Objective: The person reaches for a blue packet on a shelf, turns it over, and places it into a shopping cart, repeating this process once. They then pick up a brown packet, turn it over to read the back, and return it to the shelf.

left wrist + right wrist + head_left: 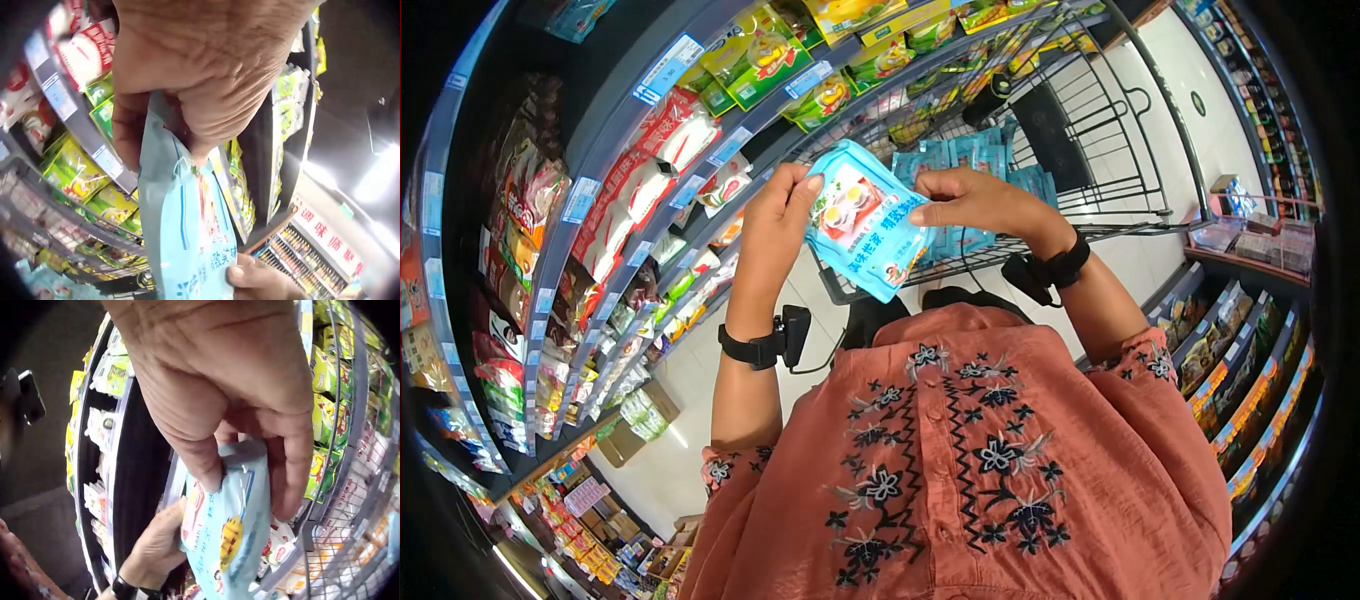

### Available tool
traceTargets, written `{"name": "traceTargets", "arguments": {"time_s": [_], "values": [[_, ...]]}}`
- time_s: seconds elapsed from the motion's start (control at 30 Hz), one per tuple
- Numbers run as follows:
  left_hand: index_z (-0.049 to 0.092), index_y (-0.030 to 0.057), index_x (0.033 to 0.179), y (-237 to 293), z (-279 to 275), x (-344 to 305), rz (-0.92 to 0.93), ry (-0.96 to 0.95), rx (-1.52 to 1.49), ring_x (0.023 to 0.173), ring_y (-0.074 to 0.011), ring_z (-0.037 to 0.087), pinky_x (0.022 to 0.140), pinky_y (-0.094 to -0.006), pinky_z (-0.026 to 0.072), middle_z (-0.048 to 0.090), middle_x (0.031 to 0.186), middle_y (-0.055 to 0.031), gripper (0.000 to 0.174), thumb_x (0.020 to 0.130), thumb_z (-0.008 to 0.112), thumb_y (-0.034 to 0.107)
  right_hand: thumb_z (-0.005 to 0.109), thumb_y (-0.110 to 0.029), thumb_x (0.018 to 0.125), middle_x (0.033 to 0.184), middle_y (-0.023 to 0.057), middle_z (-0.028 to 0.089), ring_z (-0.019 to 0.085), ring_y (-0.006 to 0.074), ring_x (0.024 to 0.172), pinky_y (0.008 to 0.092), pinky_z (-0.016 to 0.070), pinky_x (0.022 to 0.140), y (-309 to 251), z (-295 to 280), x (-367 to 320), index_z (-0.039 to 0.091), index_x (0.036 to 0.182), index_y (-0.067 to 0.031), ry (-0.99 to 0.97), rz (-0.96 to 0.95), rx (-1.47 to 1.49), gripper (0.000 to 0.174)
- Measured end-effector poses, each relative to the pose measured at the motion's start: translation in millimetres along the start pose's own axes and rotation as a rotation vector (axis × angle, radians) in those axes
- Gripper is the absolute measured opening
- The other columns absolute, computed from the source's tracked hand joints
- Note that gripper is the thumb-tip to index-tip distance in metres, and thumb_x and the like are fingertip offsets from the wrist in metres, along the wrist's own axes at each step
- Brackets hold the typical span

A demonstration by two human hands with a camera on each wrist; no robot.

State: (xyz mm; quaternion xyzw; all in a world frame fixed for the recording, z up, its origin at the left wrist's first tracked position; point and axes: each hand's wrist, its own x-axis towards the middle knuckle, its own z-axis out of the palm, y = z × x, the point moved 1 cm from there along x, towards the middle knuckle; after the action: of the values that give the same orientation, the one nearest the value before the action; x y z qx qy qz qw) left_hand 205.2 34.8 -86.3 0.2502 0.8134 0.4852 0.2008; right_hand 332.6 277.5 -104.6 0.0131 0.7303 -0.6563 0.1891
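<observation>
In a shop aisle, in front of the person's chest, both hands hold one flat light-blue plastic food packet with a printed picture on its front. The left hand pinches the packet's edge at nine o'clock, thumb on the front and fingers curled behind. The right hand pinches the opposite edge at three o'clock in the same manner. The packet hangs tilted in the air between them and touches nothing else.

I judge the packet to be light and soft. Its glossy film is probably slippery, and the filling may crush under pressure. The flat sealed edges, where the fingers are now, seem a better place to hold than the swollen middle.

Just beyond the packet, at twelve o'clock, a black wire shopping cart carries several more light-blue packets. From nine to eleven o'clock stand long store shelves with red, white and green bags. At four o'clock is another shelf rack. At six o'clock is the person's salmon embroidered blouse.
</observation>
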Motion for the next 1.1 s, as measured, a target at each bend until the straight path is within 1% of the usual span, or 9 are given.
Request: {"name": "traceTargets", "arguments": {"time_s": [0.13,0.27,0.33,0.4,0.53,0.77,0.87,1.03,1.1], "values": [[0.061,0.0014,0.101,41,-2,-4,0.015,-0.071,0.070,0.080,-0.0066,0.051,0.072,-0.0235,0.0429,0.060,0.085,0.0011,0.021,0.097,0.060,0.022,0.066,-0.040,0.092,0.094,0.0001,0.063,0.055,0.0092,0.088,0.0261,0.0445,0.079,-25,7,3,0.064,0.111,-0.0029,0.142,-0.025,0.162,0.042],[0.063,0.0026,0.105,41,-5,6,-0.073,-0.131,0.015,0.084,-0.0059,0.053,0.075,-0.0224,0.0438,0.061,0.090,0.0021,0.023,0.097,0.060,0.024,0.064,-0.034,0.094,0.109,0.0046,0.067,0.061,0.0105,0.098,0.0263,0.0481,0.086,-15,9,24,0.061,0.123,-0.0013,0.056,-0.008,0.368,0.043],[0.063,0.0032,0.109,34,-8,9,-0.121,-0.114,-0.173,0.083,-0.0074,0.054,0.072,-0.0241,0.0447,0.062,0.091,-0.0001,0.029,0.096,0.063,0.029,0.062,-0.030,0.096,0.113,0.0062,0.067,0.062,0.0112,0.100,0.0265,0.0499,0.088,-7,14,32,0.059,0.125,-0.0001,-0.019,-0.053,0.638,0.042],[0.060,0.0045,0.120,22,-18,14,-0.128,-0.082,-0.224,0.088,-0.0094,0.059,0.075,-0.0244,0.0482,0.064,0.100,-0.0021,0.042,0.094,0.065,0.037,0.061,-0.027,0.097,0.114,0.0068,0.067,0.063,0.0115,0.100,0.0266,0.0509,0.088,-6,16,32,0.058,0.125,0.0006,0.033,-0.070,0.703,0.040],[0.056,0.0045,0.125,2,-5,0,-0.317,-0.145,-0.767,0.092,-0.0154,0.065,0.077,-0.0324,0.0561,0.066,0.108,-0.0062,0.047,0.095,0.063,0.040,0.062,-0.027,0.096,0.114,0.0066,0.067,0.063,0.0120,0.101,0.0267,0.0511,0.089,-5,15,33,0.058,0.125,0.0005,0.107,-0.094,0.811,0.040],[0.062,0.0036,0.117,3,11,1,-0.278,0.031,-0.518,0.091,-0.0116,0.063,0.078,-0.0270,0.0509,0.067,0.105,-0.0054,0.034,0.097,0.061,0.030,0.064,-0.029,0.095,0.116,0.0077,0.065,0.062,0.0128,0.106,0.0274,0.0498,0.092,-2,4,41,0.055,0.128,0.0018,0.161,-0.051,0.761,0.046],[0.062,0.0007,0.113,20,13,0,-0.053,0.078,-0.237,0.090,-0.0106,0.059,0.079,-0.0256,0.0473,0.067,0.101,-0.0058,0.031,0.098,0.060,0.028,0.064,-0.029,0.095,0.120,0.0088,0.063,0.061,0.0135,0.108,0.0277,0.0491,0.094,-6,3,42,0.051,0.131,0.0038,0.169,-0.026,0.774,0.050],[0.059,-0.0010,0.113,31,3,2,-0.005,0.104,-0.114,0.093,-0.0124,0.057,0.082,-0.0281,0.0462,0.066,0.100,-0.0074,0.031,0.099,0.058,0.026,0.062,-0.029,0.097,0.125,0.0102,0.061,0.061,0.0146,0.110,0.0279,0.0482,0.096,-18,4,47,0.048,0.134,0.0058,0.133,-0.145,0.688,0.053],[0.059,-0.0011,0.114,34,1,5,0.025,0.126,-0.088,0.093,-0.0126,0.057,0.082,-0.0283,0.0462,0.065,0.100,-0.0063,0.032,0.100,0.057,0.028,0.061,-0.028,0.097,0.122,0.0092,0.063,0.061,0.0139,0.108,0.0279,0.0488,0.095,-14,5,54,0.051,0.131,0.0044,0.186,-0.135,0.846,0.048]]}}
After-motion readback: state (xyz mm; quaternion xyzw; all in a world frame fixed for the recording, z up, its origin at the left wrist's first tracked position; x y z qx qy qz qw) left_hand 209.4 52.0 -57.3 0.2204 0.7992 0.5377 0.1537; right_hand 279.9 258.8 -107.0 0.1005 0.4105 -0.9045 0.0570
